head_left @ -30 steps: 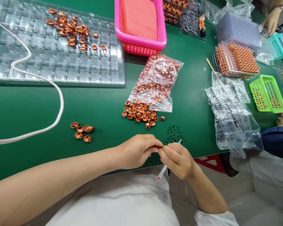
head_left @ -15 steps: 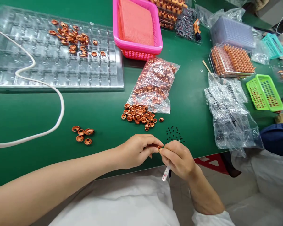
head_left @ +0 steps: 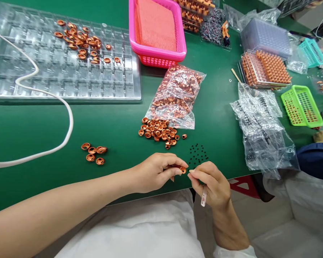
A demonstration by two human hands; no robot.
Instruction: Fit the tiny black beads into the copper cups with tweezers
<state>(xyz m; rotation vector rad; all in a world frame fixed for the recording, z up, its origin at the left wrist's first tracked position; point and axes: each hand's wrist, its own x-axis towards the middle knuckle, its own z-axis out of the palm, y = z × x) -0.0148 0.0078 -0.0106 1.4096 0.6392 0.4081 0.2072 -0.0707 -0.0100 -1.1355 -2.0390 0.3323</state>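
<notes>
When tallied hand by hand, holds one small round copper-coloured cup point(head_left: 183, 170) with a hole in the left hand point(head_left: 161, 173), and one slim white stick point(head_left: 204, 197) with red marks in the right hand point(head_left: 214, 184). Can count at least five matching cups in a loose cluster point(head_left: 90, 157) on the green tabletop point(head_left: 113, 123), off to the left; dozens, overlapping too much for an exact figure, in a pile point(head_left: 157, 130) at the mouth of one clear plastic bag point(head_left: 174, 95) full of more; and another overlapping heap point(head_left: 80, 38) on one clear compartmented plastic tray point(head_left: 97, 85), plus three single ones to its right. Can also make out roughly thirty tiny black pieces point(head_left: 198, 153) scattered just beyond the fingers.

Pinches the held cup between left thumb and forefinger, right at the tips, with the hole in view. Brings right thumb and forefinger together just beside it, without touching; cannot tell whether anything is between them. Grips the stick farther back in the same curled hand, with one end out below the palm. Extends left forearm from the lower left, wrist nearly straight; angles right forearm up from the lower right, with fingers pointing left.
</notes>
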